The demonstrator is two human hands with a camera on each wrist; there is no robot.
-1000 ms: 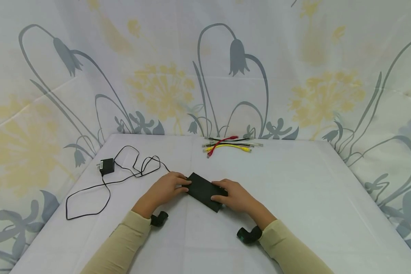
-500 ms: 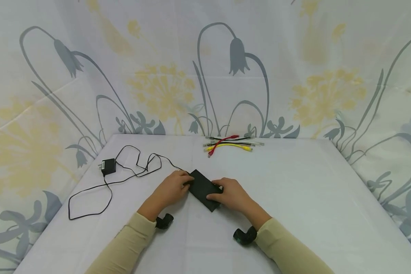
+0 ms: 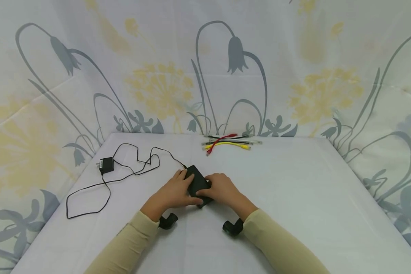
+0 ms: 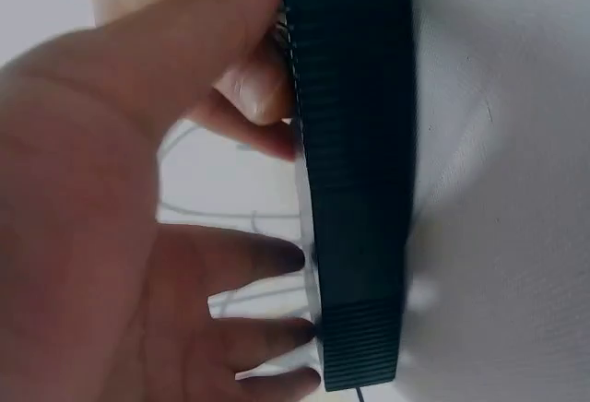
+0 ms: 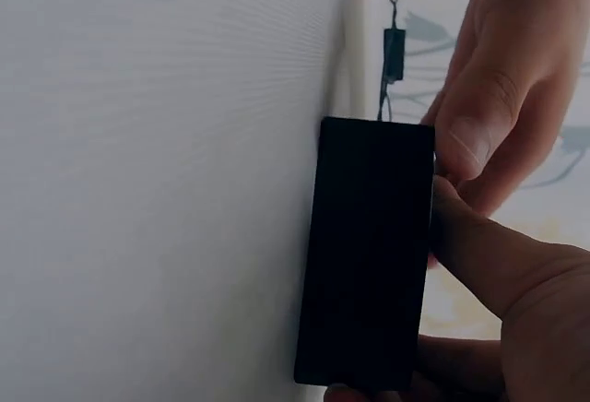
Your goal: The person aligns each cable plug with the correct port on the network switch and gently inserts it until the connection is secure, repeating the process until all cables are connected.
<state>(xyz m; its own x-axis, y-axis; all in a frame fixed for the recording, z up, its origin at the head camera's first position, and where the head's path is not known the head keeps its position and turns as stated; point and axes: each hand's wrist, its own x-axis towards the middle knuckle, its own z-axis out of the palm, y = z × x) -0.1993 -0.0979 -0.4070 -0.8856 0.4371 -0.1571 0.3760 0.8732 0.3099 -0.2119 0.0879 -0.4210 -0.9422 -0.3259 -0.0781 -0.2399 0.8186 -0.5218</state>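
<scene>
Between the two hands on the white table lies a flat black electronic box [image 3: 196, 183], ribbed along the side seen in the left wrist view. A thin black cord [image 3: 171, 154] leads from its far end. My left hand [image 3: 171, 192] spreads its fingers along the left edge of the box, the thumb stretched over the near end. In the left wrist view, fingertips [image 4: 293, 331] touch the box's upper edge. My right hand [image 3: 224, 190] grips the right side, thumb [image 5: 475, 236] on the upper edge and fingers round the other side, partly hidden.
The cord runs in loose loops to a black power adapter [image 3: 107, 165] on the left of the table. Several short network cables, including a red cable [image 3: 220, 144] and a yellow cable [image 3: 233, 144], lie at the back. A flower-patterned cloth [image 3: 164, 87] hangs behind.
The box has turned clockwise and shifted a little left, its far end now pointing away. My left fingers have spread along it from its left end. My right hand has moved left with it.
</scene>
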